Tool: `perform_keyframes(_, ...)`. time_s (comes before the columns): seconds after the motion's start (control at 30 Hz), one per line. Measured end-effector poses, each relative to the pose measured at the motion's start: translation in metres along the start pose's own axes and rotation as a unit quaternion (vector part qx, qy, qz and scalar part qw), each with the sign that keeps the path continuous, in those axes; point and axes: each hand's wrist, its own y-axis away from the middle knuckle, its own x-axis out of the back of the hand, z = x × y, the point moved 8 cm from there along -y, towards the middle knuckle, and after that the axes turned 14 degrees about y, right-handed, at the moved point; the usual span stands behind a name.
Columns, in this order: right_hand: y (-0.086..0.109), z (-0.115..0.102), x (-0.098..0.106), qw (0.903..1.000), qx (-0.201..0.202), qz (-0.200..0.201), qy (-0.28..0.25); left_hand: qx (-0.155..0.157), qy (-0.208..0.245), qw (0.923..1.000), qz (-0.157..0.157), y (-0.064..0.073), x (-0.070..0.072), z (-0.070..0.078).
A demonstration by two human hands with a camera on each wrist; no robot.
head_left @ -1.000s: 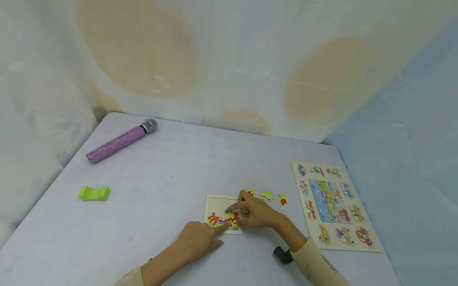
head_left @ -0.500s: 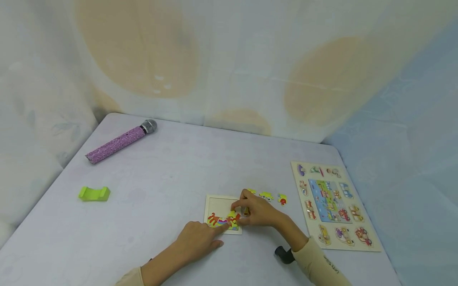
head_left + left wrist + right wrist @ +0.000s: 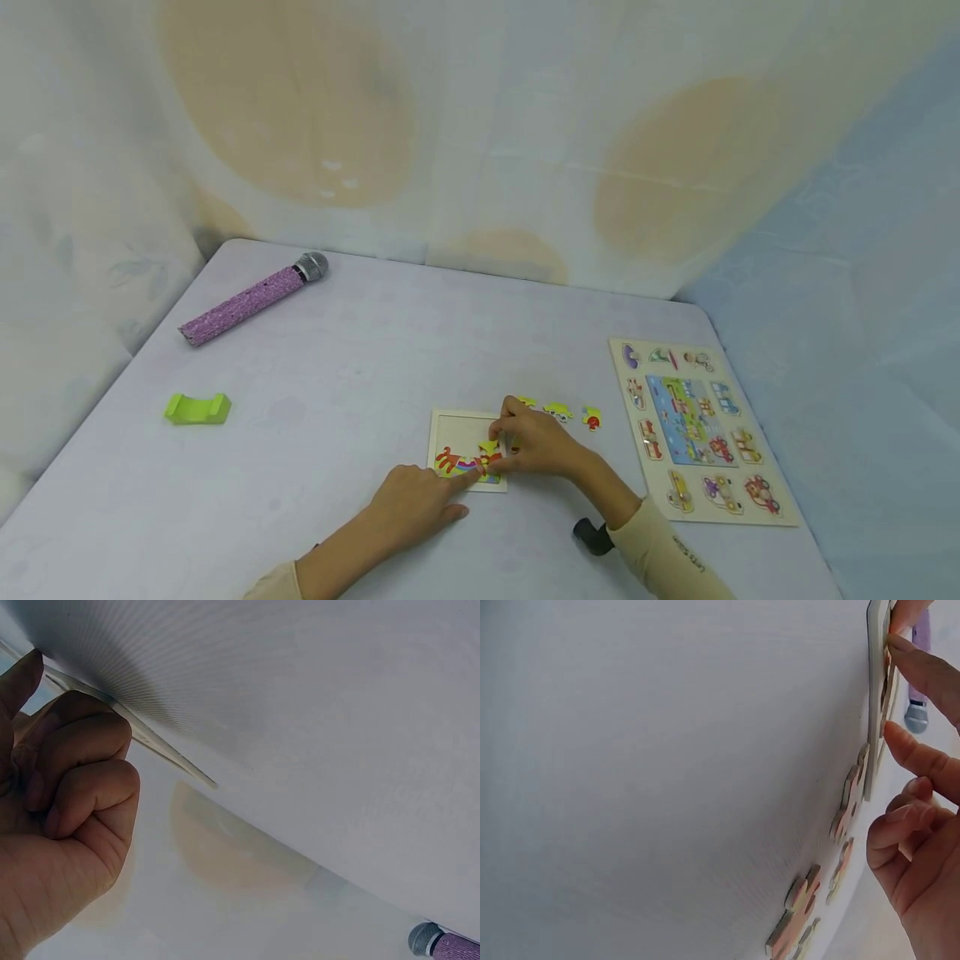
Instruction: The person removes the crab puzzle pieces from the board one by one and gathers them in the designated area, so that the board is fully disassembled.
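Note:
A small wooden jigsaw board (image 3: 435, 439) lies on the table, with red, yellow and rainbow-striped pieces (image 3: 455, 463) along its near side. My left hand (image 3: 412, 504) presses a straight index finger on these pieces; its other fingers are folded and hold nothing in the left wrist view. At the board's right side my right hand (image 3: 543, 444) pinches a yellow puzzle piece (image 3: 488, 447) between thumb and index finger. That hand covers part of the board and the piece. The right wrist view shows the thumb and index fingertip (image 3: 897, 735) at the piece's edge, close to the board.
Several loose puzzle pieces (image 3: 557, 412) lie behind and beside the right hand. A larger picture puzzle board (image 3: 630, 425) is at the right. A purple glittery microphone (image 3: 243, 309) and a green cradle-shaped block (image 3: 198, 409) lie at the left. A black object (image 3: 592, 536) shows by the right sleeve.
The right index finger has drawn back to the right, nearer the thumb, and the yellow piece has shifted slightly right with it. The left hand has stayed in place.

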Motion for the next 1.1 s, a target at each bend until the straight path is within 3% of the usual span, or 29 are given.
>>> perform_keyframes(0.47,0.021,0.007,0.010,0.9965,-0.033,0.076,0.011,-0.017,0.007,0.9998,-0.011,-0.001,-0.002,0.001)
perform_keyframes(0.7,0.048,0.036,0.017,0.9902,-0.105,0.092,0.001,-0.020,0.021,0.9996,-0.005,0.001,-0.001,-0.001)
perform_keyframes(0.83,0.069,0.055,0.022,0.9827,-0.151,0.108,-0.006,-0.025,0.022,0.9994,0.005,0.004,0.000,-0.004)
perform_keyframes(1.1,0.099,0.078,0.024,0.9659,-0.217,0.139,0.027,-0.005,0.013,0.9998,0.016,0.013,0.003,-0.017)
